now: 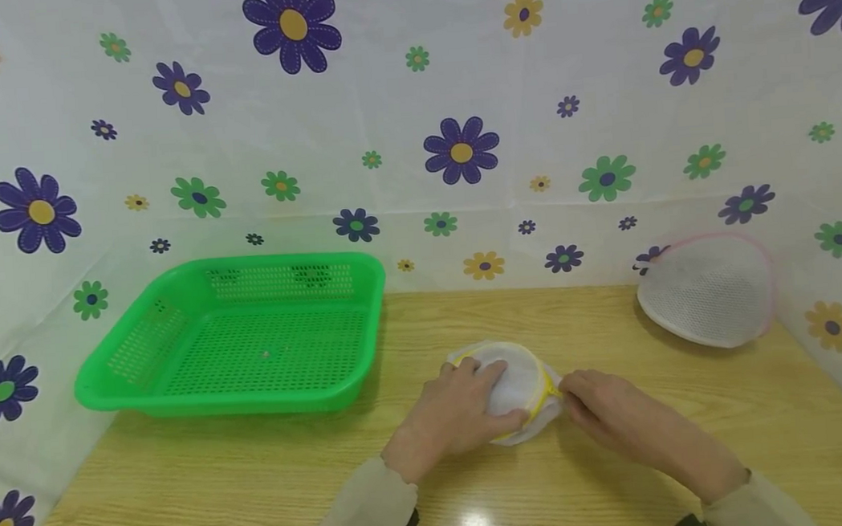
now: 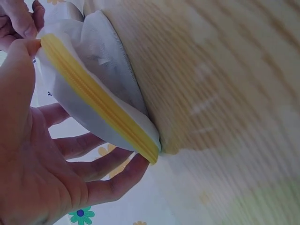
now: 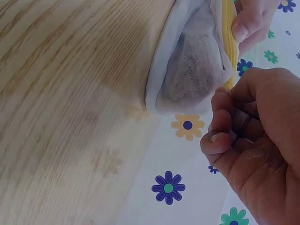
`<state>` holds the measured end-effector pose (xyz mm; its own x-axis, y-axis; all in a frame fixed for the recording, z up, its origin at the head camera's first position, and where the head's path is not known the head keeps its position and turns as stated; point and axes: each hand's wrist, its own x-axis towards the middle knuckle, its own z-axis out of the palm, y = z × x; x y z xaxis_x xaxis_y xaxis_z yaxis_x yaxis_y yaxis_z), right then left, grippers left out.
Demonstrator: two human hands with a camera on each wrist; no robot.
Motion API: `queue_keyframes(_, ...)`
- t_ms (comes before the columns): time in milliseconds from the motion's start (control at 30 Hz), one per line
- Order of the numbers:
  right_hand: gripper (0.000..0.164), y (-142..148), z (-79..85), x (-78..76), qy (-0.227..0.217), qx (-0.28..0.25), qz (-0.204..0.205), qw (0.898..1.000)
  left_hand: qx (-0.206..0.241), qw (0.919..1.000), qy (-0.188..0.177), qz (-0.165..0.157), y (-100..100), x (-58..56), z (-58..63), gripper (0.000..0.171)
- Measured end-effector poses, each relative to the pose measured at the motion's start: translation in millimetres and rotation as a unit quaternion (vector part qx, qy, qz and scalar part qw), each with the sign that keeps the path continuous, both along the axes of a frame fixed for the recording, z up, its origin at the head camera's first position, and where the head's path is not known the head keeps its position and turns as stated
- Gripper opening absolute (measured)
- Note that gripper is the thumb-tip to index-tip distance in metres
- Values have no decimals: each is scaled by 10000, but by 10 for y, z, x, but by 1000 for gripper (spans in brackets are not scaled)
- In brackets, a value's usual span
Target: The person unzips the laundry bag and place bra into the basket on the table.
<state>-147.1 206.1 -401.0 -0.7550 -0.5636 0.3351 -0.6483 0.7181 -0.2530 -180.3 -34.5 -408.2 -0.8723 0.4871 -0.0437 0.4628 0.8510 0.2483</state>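
Note:
A small round white mesh laundry bag with a yellow zipper around its rim stands on the table, in front of the person. The left hand grips it from the left, its fingers spread over the top and far rim and its thumb at the near rim. At the bag's right end the right hand pinches the end of the zipper between thumb and curled index finger. Whether the zipper pull lies in that pinch is hidden by the fingertips. In the right wrist view the mesh side looks puffed out.
On the left of the wooden table stands a green plastic basket with perforated walls. A larger white mesh bag with pink edging leans against the flowered cloth at the back right.

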Motion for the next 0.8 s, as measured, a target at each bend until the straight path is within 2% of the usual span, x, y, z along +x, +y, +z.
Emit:
queue_keyframes(100,15,-17,-12,-19,-22,-89,-114,9999,-9,10000,42,38,11,9,4,77)
queue_keyframes(333,16,-43,-7,-75,-542,-88,-251,9982,-210,9997,129,10,20,59,59,89)
queue_keyframes(467,14,-61,-4,-103,-589,78,-218,9980,-359,9992,119,-155,-32,85,118,96)
queue_keyframes(567,15,-75,-7,-134,-581,157,-229,9979,-507,9973,387,-358,-79,86,146,95)
queue_keyframes(667,13,-92,-15,-166,-569,210,-213,9979,-474,9951,683,-534,-112,70,141,90)
queue_keyframes(800,12,-115,-30,-199,-595,263,-219,9976,-311,9956,583,-664,-128,41,111,92)
